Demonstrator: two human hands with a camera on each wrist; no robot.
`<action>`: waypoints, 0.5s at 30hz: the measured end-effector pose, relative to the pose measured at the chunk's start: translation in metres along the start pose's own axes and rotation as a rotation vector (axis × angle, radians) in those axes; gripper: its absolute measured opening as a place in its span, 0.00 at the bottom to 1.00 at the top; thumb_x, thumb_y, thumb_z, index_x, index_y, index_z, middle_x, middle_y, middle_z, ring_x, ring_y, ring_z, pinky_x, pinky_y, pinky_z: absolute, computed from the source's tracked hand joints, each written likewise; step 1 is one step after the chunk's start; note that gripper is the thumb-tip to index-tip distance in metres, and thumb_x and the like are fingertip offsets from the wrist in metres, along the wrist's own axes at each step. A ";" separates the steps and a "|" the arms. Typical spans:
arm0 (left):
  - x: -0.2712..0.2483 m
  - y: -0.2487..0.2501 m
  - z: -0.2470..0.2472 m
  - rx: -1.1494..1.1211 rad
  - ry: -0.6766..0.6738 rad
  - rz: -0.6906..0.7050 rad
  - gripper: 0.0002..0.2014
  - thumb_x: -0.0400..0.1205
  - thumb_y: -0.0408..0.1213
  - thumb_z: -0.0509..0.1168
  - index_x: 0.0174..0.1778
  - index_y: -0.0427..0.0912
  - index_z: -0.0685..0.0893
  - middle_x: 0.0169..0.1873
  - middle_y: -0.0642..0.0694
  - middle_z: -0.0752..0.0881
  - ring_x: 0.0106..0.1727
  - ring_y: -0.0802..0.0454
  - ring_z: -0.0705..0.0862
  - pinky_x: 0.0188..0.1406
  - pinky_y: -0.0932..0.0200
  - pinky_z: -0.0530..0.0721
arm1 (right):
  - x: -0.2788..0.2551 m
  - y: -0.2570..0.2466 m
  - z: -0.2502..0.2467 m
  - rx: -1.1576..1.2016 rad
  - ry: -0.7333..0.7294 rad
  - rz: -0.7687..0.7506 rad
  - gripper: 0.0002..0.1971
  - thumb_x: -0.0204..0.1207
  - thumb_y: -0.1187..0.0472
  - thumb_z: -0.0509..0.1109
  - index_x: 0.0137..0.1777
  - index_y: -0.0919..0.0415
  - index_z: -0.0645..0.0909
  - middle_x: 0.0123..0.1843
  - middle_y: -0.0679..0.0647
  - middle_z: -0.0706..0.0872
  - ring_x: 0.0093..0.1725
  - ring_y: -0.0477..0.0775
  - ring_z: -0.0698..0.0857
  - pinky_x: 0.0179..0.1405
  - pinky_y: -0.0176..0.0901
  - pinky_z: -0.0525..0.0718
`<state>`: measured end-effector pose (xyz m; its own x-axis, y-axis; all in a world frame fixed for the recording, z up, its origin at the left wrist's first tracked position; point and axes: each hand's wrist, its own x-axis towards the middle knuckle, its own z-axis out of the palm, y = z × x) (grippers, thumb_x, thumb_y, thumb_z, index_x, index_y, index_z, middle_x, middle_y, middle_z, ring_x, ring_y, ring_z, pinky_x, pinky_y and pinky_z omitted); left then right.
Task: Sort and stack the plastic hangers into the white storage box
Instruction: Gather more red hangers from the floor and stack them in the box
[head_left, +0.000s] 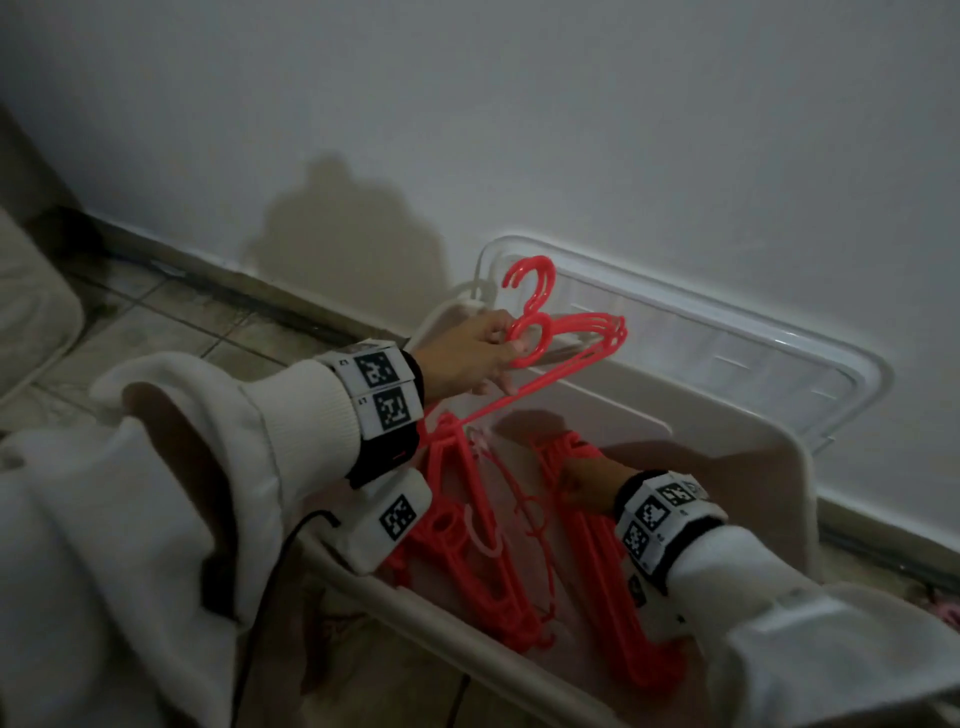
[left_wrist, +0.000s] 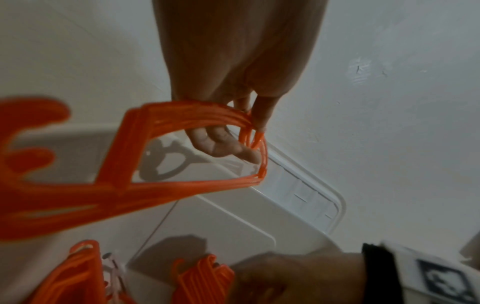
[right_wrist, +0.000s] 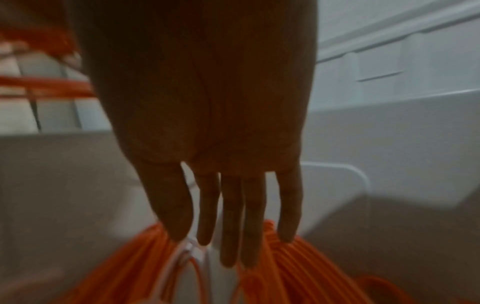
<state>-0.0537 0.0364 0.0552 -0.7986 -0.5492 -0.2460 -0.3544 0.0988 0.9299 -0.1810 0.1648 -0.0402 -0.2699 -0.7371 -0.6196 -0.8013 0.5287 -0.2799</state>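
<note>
Left hand fingers clamp a bundle of coral-red plastic hangers above the white storage box; right hand fingers, straight and slightly apart, point down at stacked hangers below.

left hand: raised, fingers curled in a grip | right hand: lowered, fingers straight

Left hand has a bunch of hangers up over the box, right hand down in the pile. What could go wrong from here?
1. The left hand holds several red hangers only by fingertips near the hooks; the bunch may fan out or slip.
2. Their lower ends hang close to the hangers in the white box; hooks could snag when lowered.
3. The right hand lies open on the right stack, under the likely drop path; it may get struck.
</note>
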 end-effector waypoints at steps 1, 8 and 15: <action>0.000 -0.001 -0.001 0.006 0.008 0.001 0.02 0.86 0.34 0.56 0.53 0.41 0.71 0.31 0.54 0.77 0.22 0.64 0.80 0.26 0.66 0.68 | 0.004 0.006 0.004 -0.037 0.026 0.008 0.21 0.82 0.61 0.58 0.73 0.69 0.69 0.72 0.63 0.75 0.70 0.59 0.75 0.64 0.41 0.69; -0.002 -0.005 -0.009 -0.010 -0.005 -0.038 0.12 0.85 0.29 0.56 0.36 0.45 0.71 0.35 0.48 0.76 0.16 0.65 0.77 0.16 0.77 0.70 | 0.040 0.023 0.031 -0.203 0.122 0.053 0.24 0.78 0.50 0.60 0.73 0.54 0.63 0.74 0.63 0.72 0.72 0.60 0.73 0.73 0.48 0.70; 0.001 -0.014 -0.013 -0.006 0.004 -0.082 0.09 0.85 0.34 0.57 0.39 0.46 0.69 0.31 0.52 0.77 0.20 0.64 0.78 0.22 0.71 0.66 | 0.052 0.011 0.054 -0.519 -0.024 -0.028 0.22 0.84 0.51 0.51 0.78 0.51 0.61 0.73 0.59 0.74 0.70 0.61 0.76 0.69 0.53 0.74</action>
<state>-0.0436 0.0240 0.0457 -0.7650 -0.5587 -0.3204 -0.4159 0.0488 0.9081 -0.1754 0.1548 -0.1155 -0.2370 -0.7347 -0.6356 -0.9690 0.2260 0.1000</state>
